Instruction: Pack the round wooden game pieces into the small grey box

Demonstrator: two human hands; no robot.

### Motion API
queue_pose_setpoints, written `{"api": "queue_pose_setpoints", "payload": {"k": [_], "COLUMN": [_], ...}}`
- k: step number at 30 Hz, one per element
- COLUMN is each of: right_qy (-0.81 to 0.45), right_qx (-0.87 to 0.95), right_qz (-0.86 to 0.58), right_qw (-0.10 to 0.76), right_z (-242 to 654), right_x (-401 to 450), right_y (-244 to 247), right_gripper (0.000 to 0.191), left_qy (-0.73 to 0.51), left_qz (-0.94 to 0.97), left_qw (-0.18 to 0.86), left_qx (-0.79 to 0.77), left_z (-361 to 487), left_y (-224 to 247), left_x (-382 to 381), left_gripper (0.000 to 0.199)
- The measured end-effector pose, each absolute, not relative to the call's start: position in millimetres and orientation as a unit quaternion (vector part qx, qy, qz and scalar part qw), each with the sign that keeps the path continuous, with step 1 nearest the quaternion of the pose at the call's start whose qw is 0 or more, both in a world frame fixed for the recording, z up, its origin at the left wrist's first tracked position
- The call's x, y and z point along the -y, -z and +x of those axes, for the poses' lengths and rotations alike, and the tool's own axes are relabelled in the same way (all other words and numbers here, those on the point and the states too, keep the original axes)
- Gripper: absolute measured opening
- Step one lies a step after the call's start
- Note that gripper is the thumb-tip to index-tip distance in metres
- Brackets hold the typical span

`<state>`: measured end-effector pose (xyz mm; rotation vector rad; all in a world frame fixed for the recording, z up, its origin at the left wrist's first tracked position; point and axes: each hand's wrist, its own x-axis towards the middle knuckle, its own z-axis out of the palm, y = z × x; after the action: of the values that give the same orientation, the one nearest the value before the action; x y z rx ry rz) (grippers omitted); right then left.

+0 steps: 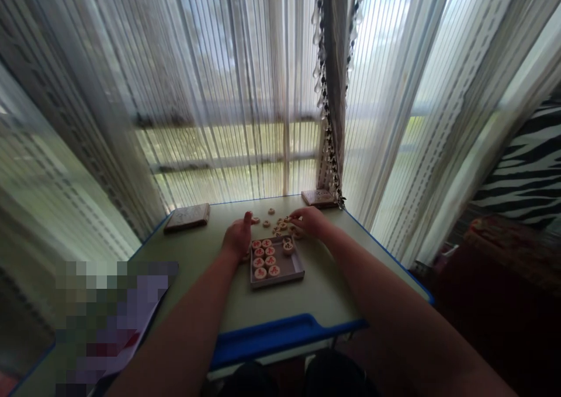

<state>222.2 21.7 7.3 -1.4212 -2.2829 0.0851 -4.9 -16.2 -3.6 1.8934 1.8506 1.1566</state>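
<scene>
A shallow open box rests on the table. Two columns of round Chinese chess pieces with red characters fill its left side. One piece with a dark character lies at its upper right. My left hand is beside the box's left wall, thumb raised; its other fingers are mostly hidden, so a grip cannot be made out. Beyond the box, my right hand has its fingertips pinched at a chess piece over a loose cluster of pieces.
Closed flat boxes stand at the table's back left and back right. A pixelated, purplish item lies at the left. The pale table has a blue edge; sheer curtains hang behind it.
</scene>
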Motion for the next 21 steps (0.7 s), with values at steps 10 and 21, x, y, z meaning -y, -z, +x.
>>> {"api": "queue_pose_setpoints", "payload": {"k": [10,21], "right_qy": [-0.059,-0.041], "right_qx": [0.796,0.812], "right_qz": [-0.575,-0.557], "right_qw": [0.181,0.170], "right_z": [237,234], "right_x": [-34,-28], "right_y": [-3,-5], "right_gripper": [0.028,0.030], "left_qy": [-0.402,-0.403], "left_qz": [0.665,0.682], "left_qw": [0.119,0.103], "left_qx": [-0.618,-0.601], "left_z": [-4,-6], "left_y": [4,9], "left_x": [17,12], "left_gripper": [0.069,0.066]}}
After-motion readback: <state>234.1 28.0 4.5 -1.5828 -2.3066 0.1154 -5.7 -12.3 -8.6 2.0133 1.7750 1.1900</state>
